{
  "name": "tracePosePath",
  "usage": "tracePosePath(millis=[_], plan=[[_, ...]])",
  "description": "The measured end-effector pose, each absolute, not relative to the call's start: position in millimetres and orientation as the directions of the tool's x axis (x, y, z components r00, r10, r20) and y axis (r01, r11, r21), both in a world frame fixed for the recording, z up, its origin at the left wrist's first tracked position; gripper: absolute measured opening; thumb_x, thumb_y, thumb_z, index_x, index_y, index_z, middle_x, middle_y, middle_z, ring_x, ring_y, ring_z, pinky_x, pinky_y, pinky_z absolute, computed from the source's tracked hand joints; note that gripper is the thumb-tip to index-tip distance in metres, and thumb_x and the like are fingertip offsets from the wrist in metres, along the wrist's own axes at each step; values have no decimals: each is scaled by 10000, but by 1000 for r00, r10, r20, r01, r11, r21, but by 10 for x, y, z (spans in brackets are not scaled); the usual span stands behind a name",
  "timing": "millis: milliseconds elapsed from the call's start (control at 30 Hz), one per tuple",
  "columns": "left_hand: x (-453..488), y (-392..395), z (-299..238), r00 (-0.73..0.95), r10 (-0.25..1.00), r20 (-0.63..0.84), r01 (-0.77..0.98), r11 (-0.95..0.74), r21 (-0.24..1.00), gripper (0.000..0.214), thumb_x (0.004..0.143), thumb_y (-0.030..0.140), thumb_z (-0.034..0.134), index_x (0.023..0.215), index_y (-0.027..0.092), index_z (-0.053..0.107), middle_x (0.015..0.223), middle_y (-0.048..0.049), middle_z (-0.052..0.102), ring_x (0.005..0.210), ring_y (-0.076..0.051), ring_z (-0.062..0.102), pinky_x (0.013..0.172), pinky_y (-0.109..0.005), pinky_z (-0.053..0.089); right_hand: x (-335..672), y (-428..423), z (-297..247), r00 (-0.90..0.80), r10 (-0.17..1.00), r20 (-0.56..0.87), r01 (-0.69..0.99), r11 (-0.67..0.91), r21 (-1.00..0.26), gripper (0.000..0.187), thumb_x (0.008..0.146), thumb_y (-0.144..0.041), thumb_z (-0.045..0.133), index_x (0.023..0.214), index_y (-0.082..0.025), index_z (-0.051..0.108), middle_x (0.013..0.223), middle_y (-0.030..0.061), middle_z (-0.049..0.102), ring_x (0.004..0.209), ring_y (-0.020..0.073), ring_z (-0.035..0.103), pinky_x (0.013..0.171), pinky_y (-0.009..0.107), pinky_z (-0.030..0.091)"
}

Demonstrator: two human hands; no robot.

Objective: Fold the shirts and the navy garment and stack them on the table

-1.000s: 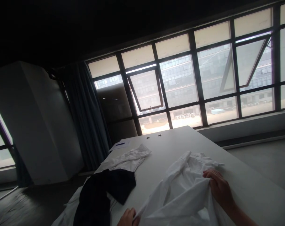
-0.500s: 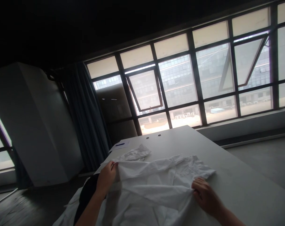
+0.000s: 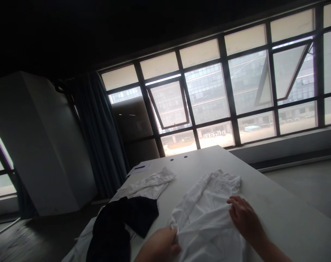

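Observation:
A creased white garment (image 3: 206, 214) lies lengthwise on the table in front of me, its gathered, wrinkled end pointing away. At its left edge my left hand (image 3: 161, 244) is closed, with the cloth pinched between thumb and fingers; motion blurs it a little. My right hand (image 3: 245, 220) rests along the right edge, fingers loosely bent and slightly apart, touching the fabric. A black garment (image 3: 139, 214) lies left of the white one, close to my left hand. Beyond it is another crumpled white garment (image 3: 154, 180).
The white table (image 3: 266, 207) stretches away toward the windows (image 3: 206, 94). Paper with a dark pen (image 3: 140, 167) lies at its far left corner, and two round cable holes (image 3: 185, 157) sit near the far end. A dark blue curtain (image 3: 99, 138) hangs at left.
My left hand has moved right and toward me, drawing in the white garment's left side and uncovering the black garment. My right hand has shifted slightly up and loosened its hold.

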State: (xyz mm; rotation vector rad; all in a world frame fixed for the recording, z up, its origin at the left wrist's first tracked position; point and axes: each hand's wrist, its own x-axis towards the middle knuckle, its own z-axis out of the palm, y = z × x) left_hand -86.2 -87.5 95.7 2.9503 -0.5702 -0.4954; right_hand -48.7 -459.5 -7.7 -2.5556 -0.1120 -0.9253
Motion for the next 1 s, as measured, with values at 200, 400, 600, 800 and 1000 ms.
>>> tracePosePath(millis=[200, 400, 600, 800, 1000], plan=[[-985, -1457, 1056, 660, -575, -484, -490, -817, 304, 400, 943, 512, 509, 1211, 302, 717, 1134, -68, 773, 990, -302, 724, 855, -424, 558, -850, -3913, -178, 928, 34, 372, 179, -915, -361, 517, 925, -667, 491, 1167, -289, 748, 1151, 151, 745, 1102, 415, 655, 958, 634, 446], [-871, -1704, 1146, 735, -656, -173, -523, -710, 471, 341, 985, 406, 446, 1207, 291, 677, 1059, -16, 763, 939, -199, 696, 875, -305, 530, -838, -3960, -328, 889, 429, 161, 457, -812, -363, 762, 655, -596, 820, 1376, -472, 605, 1535, 108, 524, 1406, 517, 407, 1087, 780, 274], [-397, -1646, 677, 844, -536, 28, -517, -798, 310, 548, 926, 450, 542, 1449, 287, 538, 1592, -57, 454, 1478, -276, 366, 1239, -412, 249, -821, -3929, -128, 755, 640, 144, 610, -604, -513, 476, 810, -377, 721, 1268, -501, 682, 1589, 50, 432, 1457, 465, 334, 1123, 747, 260], [-199, -1371, 184, 941, -335, -47, -321, -928, 188, 684, 978, 611, 353, 1591, 307, 342, 1700, -22, 236, 1570, -283, 148, 1270, -500, 86, -899, -4094, 162, 707, 699, 107, 612, -529, -588, 599, 744, -305, 739, 1326, -425, 663, 1618, 58, 394, 1517, 390, 234, 1193, 672, 182], [-352, -1358, 353, 955, -296, -22, -292, -950, 108, 697, 946, 651, 387, 1488, 237, 526, 1516, -149, 527, 1388, -408, 430, 1121, -571, 338, -452, -4684, 270, 778, 627, 45, 541, -631, -557, 659, 704, -207, 698, 1322, -431, 658, 1577, 36, 475, 1497, 374, 323, 1178, 719, 22]])
